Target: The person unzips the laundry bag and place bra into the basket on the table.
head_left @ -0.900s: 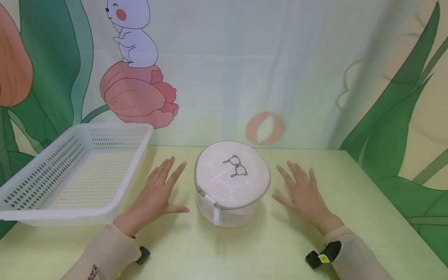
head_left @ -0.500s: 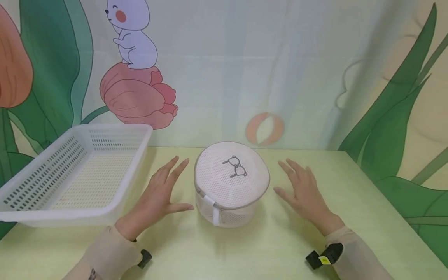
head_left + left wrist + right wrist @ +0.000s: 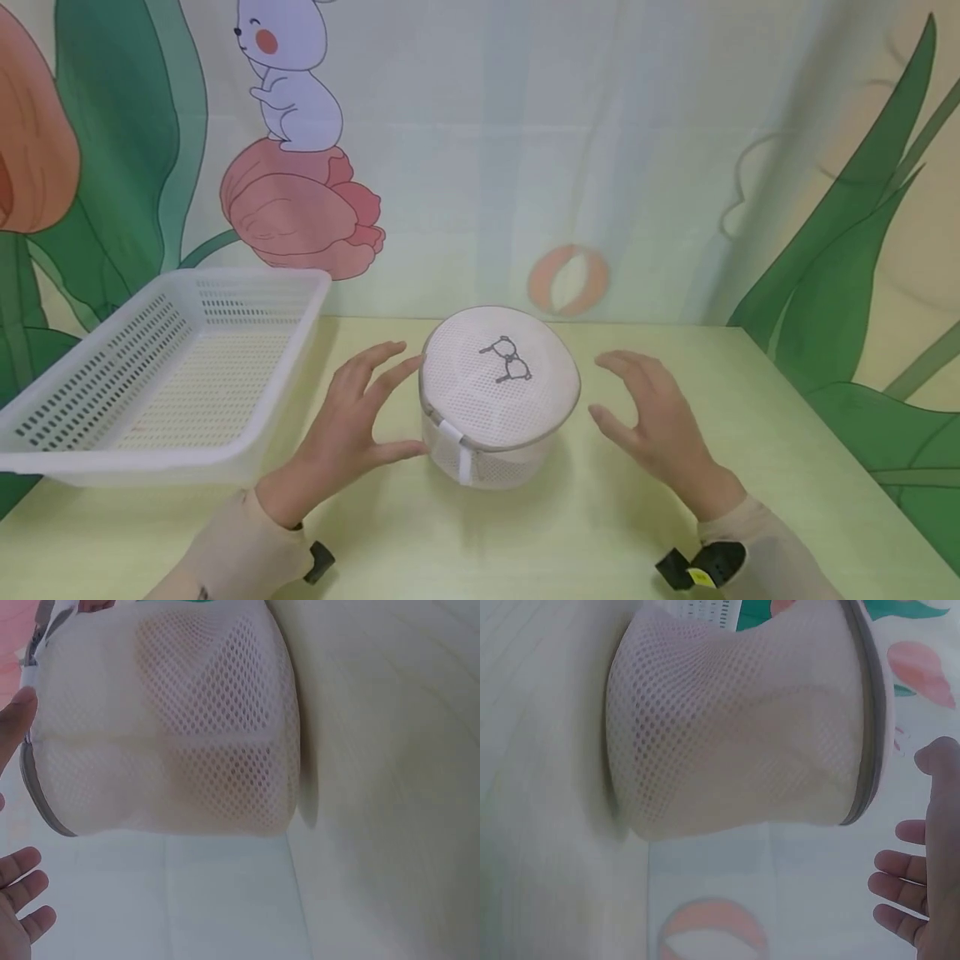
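A round white mesh laundry bag [image 3: 498, 379] stands upright on the table, its lid edged with a grey zipper and printed with a dark bra-like outline. In the left wrist view the mesh side [image 3: 202, 735] fills the upper middle. My left hand [image 3: 341, 433] is at the bag's left side, thumb and forefinger spread at its rim; whether they touch it I cannot tell. To the right, my right hand [image 3: 663, 425] is held apart from the bag, fingers slightly bent. Its fingertips and thumb show beside the zippered rim [image 3: 866, 712] in the right wrist view. Neither hand grips anything.
A white plastic basket [image 3: 247, 446] with slotted walls stands at the left, close to my left forearm. The pale yellow table [image 3: 525, 550] ends at the back against a printed curtain [image 3: 450, 167]. Each wrist wears a black strap device.
My left hand has moved right, up to the bag's side. The right hand's fingers have bent inward a little. The bag stays in place, and the head view has shifted slightly.
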`<state>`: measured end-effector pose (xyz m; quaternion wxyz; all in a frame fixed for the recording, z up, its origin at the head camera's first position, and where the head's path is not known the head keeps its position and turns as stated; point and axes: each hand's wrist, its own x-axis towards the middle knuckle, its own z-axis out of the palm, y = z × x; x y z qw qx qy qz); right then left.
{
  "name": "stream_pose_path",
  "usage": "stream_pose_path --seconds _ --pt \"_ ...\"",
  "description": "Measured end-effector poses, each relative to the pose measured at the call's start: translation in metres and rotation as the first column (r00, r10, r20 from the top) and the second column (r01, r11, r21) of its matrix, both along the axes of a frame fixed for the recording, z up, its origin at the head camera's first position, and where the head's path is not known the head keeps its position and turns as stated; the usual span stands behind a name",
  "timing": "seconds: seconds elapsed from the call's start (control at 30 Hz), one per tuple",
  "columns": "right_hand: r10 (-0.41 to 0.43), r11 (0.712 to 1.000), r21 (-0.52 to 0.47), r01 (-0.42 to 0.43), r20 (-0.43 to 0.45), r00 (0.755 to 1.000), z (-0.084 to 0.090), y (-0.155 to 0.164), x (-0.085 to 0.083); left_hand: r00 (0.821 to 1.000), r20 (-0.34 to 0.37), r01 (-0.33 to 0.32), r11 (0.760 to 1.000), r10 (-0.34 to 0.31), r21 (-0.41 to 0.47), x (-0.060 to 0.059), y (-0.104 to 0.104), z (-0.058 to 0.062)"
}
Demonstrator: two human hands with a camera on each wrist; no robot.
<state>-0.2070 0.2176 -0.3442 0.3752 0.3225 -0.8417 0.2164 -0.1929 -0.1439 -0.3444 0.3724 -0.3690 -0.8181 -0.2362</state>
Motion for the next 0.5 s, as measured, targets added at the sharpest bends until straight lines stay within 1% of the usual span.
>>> stream_pose_path --seconds 0.1,0.27,0.5 --pt "0.021 1.0 -0.004 -0.022 -0.05 0.999 0.005 -0.005 0.006 1.0 -0.009 0.024 1.0 -0.024 -0.006 0.004 0.004 0.003" --pt "0.068 0.998 -0.01 -0.07 -0.107 0.992 0.012 -0.014 0.015 0.998 -0.027 0.052 0.998 -0.053 -0.026 0.01 0.01 0.007" --pt "0.145 0.988 -0.018 -0.151 -0.186 0.972 0.018 -0.027 0.028 0.994 -0.062 0.087 0.994 -0.091 -0.064 0.017 0.015 0.009"
